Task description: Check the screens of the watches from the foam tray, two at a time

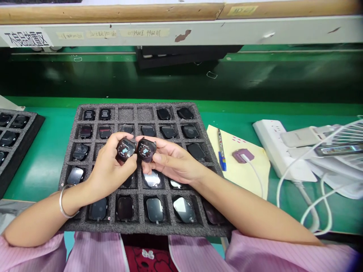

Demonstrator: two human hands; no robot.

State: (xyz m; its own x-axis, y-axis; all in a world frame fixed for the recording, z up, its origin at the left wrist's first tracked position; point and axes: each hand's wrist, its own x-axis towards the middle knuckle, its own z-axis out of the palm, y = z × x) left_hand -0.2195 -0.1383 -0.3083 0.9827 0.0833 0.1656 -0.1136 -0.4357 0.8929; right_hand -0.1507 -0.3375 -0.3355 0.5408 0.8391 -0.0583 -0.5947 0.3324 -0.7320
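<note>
My left hand (113, 162) is closed on a black smartwatch body (126, 149) with its screen lit. Right beside it, my right hand (172, 158) grips a second smartwatch body (146, 149), also lit with a similar picture and facing up. Both are held above a dark grey foam tray (136, 227) with square compartments. Most compartments that show hold a strapless watch, such as the watch with a glossy screen (155, 209) in the front row. Two compartments in the back row hold nothing. My hands and forearms hide part of the tray.
Another foam tray of watches (31, 139) stands at the left edge. To the right lie a yellow paper (258, 181), a pen (221, 151), a small purple block with a cable (243, 155), a white power strip (272, 139) and looped white cables. A shelf edge (198, 32) crosses the back.
</note>
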